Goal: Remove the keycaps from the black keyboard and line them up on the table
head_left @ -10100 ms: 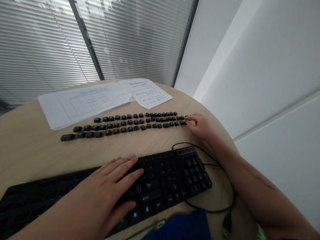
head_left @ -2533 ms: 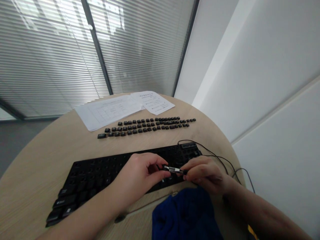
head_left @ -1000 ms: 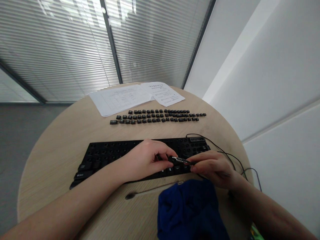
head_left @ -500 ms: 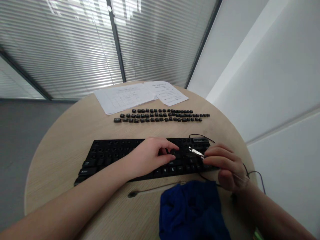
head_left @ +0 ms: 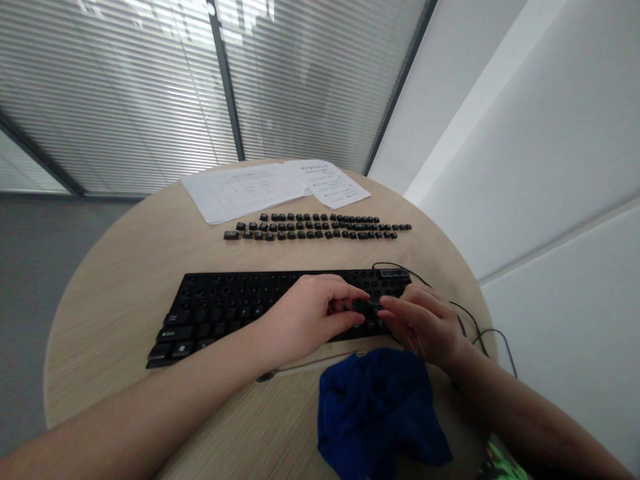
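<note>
A black keyboard (head_left: 215, 300) lies across the round table; many upper positions lack keycaps, while lower left ones carry them. My left hand (head_left: 315, 313) rests over its middle right part, thumb and fingers curved round a small dark keycap (head_left: 359, 305). Close beside it, my right hand (head_left: 423, 320) is over the right part of the keyboard, its fingertips pinched near the same keycap. A thin metal tool (head_left: 416, 341) shows partly within my right hand. Whether the right fingertips also grip a key is too small to tell.
Loose keycaps (head_left: 300, 227) lie in three rows behind the keyboard, with paper sheets (head_left: 250, 190) beyond. A blue cloth (head_left: 375, 407) is at the front, beside a thin brush-like tool (head_left: 315, 365). A black cable (head_left: 470, 313) runs at the right of the table (head_left: 115, 280).
My right hand has moved left, up to my left hand, and the metal tool has turned back under its fingers. My left hand has shifted slightly right over the keyboard.
</note>
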`<action>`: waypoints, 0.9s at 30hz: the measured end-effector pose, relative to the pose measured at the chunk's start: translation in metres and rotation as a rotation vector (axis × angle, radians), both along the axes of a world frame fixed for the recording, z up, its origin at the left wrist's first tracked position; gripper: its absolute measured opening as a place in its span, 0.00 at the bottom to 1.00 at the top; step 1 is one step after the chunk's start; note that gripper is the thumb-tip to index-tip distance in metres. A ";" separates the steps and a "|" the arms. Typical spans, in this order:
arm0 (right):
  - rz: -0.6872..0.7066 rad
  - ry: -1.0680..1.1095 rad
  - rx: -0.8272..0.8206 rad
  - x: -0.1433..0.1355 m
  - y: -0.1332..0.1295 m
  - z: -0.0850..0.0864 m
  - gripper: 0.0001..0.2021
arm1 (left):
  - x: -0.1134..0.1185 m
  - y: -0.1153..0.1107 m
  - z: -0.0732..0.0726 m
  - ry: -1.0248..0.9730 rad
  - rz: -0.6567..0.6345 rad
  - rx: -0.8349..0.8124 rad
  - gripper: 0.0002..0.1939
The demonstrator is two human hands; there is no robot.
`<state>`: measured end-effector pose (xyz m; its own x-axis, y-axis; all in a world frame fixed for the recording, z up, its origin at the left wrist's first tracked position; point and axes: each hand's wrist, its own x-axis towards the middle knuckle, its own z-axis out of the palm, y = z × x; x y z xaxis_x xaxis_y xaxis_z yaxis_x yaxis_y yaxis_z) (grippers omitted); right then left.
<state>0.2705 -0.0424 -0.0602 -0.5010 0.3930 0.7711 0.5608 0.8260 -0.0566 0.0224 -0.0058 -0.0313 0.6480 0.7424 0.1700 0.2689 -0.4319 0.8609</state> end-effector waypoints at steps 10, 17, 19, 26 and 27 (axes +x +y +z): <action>0.098 -0.024 0.004 -0.008 0.003 -0.011 0.12 | 0.010 -0.007 -0.005 0.038 -0.112 0.013 0.05; -0.046 -0.194 0.035 0.021 0.004 0.012 0.09 | -0.003 -0.002 0.001 0.097 -0.038 0.105 0.19; -0.273 -0.235 -0.086 0.041 0.017 0.027 0.08 | -0.011 0.006 0.004 0.143 0.027 0.210 0.19; -0.845 -0.612 -0.700 0.103 0.125 0.048 0.10 | -0.030 0.032 0.004 0.321 0.171 0.396 0.19; -0.857 -0.648 -0.736 0.107 0.139 0.045 0.11 | -0.030 0.034 0.003 0.337 0.170 0.403 0.19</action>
